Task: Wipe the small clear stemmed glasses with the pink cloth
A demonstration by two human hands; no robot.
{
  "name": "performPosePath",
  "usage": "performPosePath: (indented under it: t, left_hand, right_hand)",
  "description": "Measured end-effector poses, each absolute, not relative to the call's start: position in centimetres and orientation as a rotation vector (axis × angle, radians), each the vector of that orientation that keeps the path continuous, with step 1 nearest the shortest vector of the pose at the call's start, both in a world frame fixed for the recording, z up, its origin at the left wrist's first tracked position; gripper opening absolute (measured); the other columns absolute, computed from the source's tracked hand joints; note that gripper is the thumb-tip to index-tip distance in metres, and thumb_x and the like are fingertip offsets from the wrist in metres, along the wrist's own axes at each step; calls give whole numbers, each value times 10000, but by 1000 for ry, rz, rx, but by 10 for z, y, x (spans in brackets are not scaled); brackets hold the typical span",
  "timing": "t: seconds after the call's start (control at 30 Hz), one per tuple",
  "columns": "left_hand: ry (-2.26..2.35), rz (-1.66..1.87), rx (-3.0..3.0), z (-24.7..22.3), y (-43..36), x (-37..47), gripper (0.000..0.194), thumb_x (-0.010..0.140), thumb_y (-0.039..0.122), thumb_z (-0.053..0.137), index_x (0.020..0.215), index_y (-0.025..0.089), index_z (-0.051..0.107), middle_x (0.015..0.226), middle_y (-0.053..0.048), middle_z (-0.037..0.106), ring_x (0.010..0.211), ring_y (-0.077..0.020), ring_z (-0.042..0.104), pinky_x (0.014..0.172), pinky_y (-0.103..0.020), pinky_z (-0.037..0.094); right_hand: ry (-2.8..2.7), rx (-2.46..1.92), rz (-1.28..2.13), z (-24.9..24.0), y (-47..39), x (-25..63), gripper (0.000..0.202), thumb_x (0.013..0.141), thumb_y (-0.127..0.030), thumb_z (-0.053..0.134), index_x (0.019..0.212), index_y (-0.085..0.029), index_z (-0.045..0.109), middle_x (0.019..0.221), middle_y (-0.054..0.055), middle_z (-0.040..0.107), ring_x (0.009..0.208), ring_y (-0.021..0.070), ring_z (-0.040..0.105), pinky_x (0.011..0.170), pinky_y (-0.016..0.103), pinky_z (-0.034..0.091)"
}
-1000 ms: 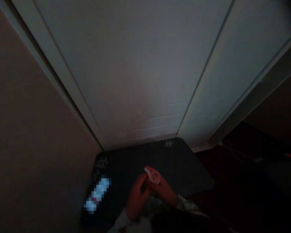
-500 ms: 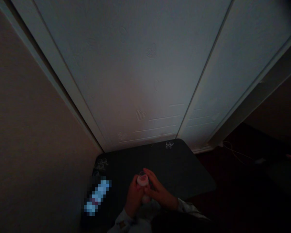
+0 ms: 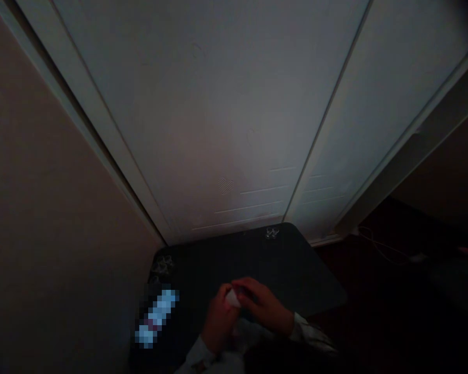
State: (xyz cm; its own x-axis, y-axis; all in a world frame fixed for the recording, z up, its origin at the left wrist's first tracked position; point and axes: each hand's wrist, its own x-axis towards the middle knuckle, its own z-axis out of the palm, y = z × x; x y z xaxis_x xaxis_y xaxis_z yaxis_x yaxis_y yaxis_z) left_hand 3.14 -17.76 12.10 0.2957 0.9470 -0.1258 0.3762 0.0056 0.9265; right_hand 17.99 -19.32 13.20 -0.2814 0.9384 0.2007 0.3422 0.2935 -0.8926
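Low in the head view, my left hand is wrapped round a small whitish-pink object. Its top looks rounded and pale; dim light and blur hide its exact kind. From the right, my right hand curls over the same object, its fingertips and thumb closed on the upper side. Both hands are above the dark table, near its front, and most of the object is covered by fingers.
A bright pixelated patch covers something at the table's left. Small shiny patterned spots mark the back corners. A white panelled door rises behind, a wall stands left, and a pale cable lies right.
My right hand has shifted over the top of the object, which now shows less. My left hand has turned slightly around it. The surroundings look darker.
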Motion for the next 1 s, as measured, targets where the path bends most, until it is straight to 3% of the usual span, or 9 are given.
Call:
performPosePath:
  t: [0.17,0.3,0.5,0.63,0.77,1.0]
  left_hand:
    - [1237,543,1646,122,-176,33,185,662,199,560,839,149,545,804,-36,634,721,-159,579,627,-232,426]
    - [1298,531,1698,121,-176,31,103,731,236,501,772,153,548,750,-37,636,678,-150,582,589,-224,417]
    - [1331,364,1945,123,-177,29,188,812,201,398,876,170,572,860,-57,659,798,-158,606,675,-227,417]
    - [1419,53,2124,126,-174,30,216,828,234,402,903,171,594,896,-79,661,828,-187,611,684,-249,412]
    - [1442,2,2206,124,-173,30,235,848,245,373,920,187,589,895,-73,657,826,-179,611,665,-244,403]
    - [1551,4,2247,124,-176,29,207,841,266,387,862,171,570,843,-57,636,800,-176,602,630,-243,387]
  right_hand:
    - [-1809,-1244,992,132,-194,182,288,823,-248,483,1101,-178,516,1033,84,600,935,183,556,827,336,439]
    - [-1902,-1201,958,138,-195,180,261,811,-227,505,1065,-168,521,1013,78,593,926,169,550,827,308,434]
    - [-2045,-1230,885,144,-196,178,248,820,-221,476,1057,-154,505,993,86,575,902,171,530,810,309,426]
    - [-2110,-1294,826,144,-198,175,173,810,-201,458,958,-132,515,938,93,564,856,178,515,778,313,419]
    - [-2119,-1353,772,141,-198,171,150,815,-219,446,923,-137,511,923,90,568,854,183,507,780,316,398]
    - [-1946,-1518,847,131,-198,166,174,856,-315,387,867,-171,483,741,28,566,678,148,507,623,267,355]
